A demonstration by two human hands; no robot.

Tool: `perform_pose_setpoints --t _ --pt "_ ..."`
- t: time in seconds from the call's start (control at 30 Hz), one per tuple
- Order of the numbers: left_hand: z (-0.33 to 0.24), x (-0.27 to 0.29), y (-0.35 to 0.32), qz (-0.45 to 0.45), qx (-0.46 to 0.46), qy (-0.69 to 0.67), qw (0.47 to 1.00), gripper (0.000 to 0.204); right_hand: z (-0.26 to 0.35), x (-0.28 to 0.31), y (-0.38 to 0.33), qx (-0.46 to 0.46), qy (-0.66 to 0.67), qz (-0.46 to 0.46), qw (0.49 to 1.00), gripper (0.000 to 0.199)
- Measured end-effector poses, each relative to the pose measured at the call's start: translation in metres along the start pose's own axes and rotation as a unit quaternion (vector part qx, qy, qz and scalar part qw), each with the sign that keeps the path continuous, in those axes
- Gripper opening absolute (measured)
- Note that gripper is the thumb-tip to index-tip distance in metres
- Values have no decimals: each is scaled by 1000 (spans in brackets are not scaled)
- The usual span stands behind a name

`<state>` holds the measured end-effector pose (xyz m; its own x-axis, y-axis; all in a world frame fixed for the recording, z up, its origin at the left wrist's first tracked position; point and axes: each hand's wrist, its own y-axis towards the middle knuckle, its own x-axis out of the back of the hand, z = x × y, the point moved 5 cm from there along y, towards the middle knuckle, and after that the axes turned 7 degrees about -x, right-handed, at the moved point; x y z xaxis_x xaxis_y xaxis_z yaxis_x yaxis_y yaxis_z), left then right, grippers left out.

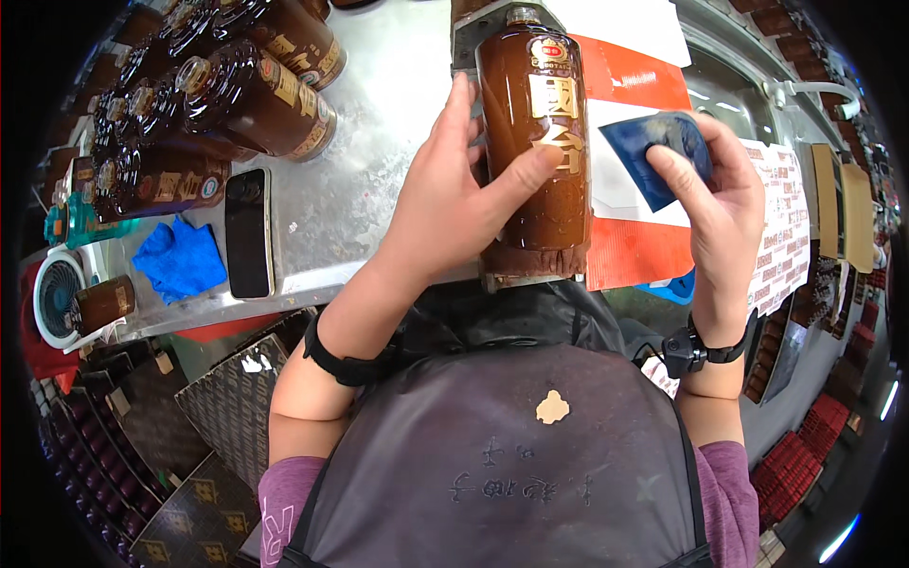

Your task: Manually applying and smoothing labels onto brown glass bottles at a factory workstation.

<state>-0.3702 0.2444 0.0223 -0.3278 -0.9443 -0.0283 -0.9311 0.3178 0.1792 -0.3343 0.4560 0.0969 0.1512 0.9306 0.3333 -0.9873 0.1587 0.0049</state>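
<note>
A glossy brown bottle [532,204] with gold lettering and a capped neck lies in front of me, its neck pointing away and its base on a brown cloth [538,262]. My left hand [454,189] is at the bottle's left side, thumb pressed across its front over the lettering and fingers stretched along its edge, some partly hidden. To the bottle's right, my right hand [715,180] pinches a dark blue, flat, shiny piece [653,156] between thumb and fingers. That piece is raised over white and orange-red sheets [636,254], apart from the bottle.
Several similar brown bottles [260,99] crowd the table's far left. Nearer lie a phone [248,232] and a crumpled blue cloth [180,257]. A small fan [59,298] is at the left edge. A printed sheet [781,222] and a white pipe [824,87] are at right.
</note>
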Motion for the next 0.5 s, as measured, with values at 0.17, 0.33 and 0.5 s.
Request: perform_pose_setpoints --t 0.17,0.33,0.5 --pt "1 -11 8 39 38 -107 993 81 -41 0 13 -111 146 13 983 35" --pt "-1 -12 9 33 25 -115 993 76 -53 -4 15 -148 191 58 969 30" --pt "2 -12 10 42 35 -116 992 74 -41 -10 12 -133 184 67 972 36"
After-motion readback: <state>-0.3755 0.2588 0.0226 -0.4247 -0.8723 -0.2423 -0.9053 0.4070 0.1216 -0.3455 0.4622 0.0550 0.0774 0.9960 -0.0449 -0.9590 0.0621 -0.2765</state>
